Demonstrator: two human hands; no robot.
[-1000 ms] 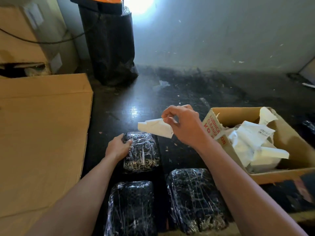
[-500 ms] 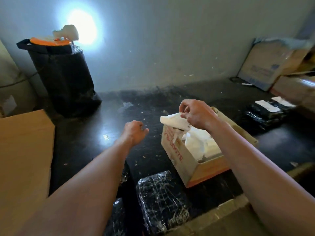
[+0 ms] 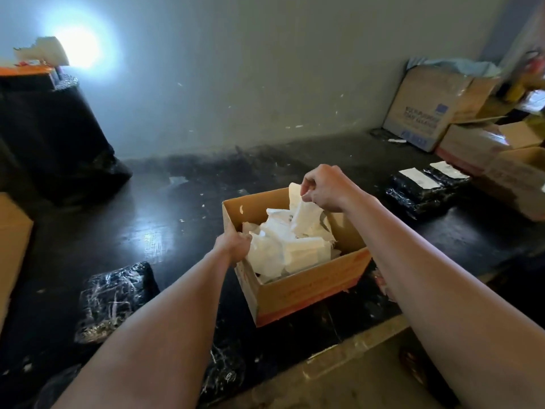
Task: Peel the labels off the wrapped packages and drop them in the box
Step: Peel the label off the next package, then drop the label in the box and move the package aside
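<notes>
An open cardboard box (image 3: 309,287) sits on the dark floor in the middle, filled with crumpled white labels (image 3: 283,249). My right hand (image 3: 326,187) is above the box's far side and pinches a white peeled label (image 3: 298,202) that hangs down into the box. My left hand (image 3: 234,245) grips the box's left rim. A black wrapped package (image 3: 112,299) without a label lies at the lower left. Another one (image 3: 224,370) is partly hidden under my left forearm. Two wrapped packages (image 3: 424,190) with white labels on top lie at the right.
A black bin (image 3: 50,137) with an orange top stands at the back left against the wall. Cardboard boxes (image 3: 436,107) are stacked at the right. A flat cardboard piece (image 3: 11,246) lies at the left edge. A concrete ledge (image 3: 339,376) runs along the bottom.
The view swung right. My right hand carried the peeled label from above the packages to over the box. My left hand left the package and took hold of the box's rim.
</notes>
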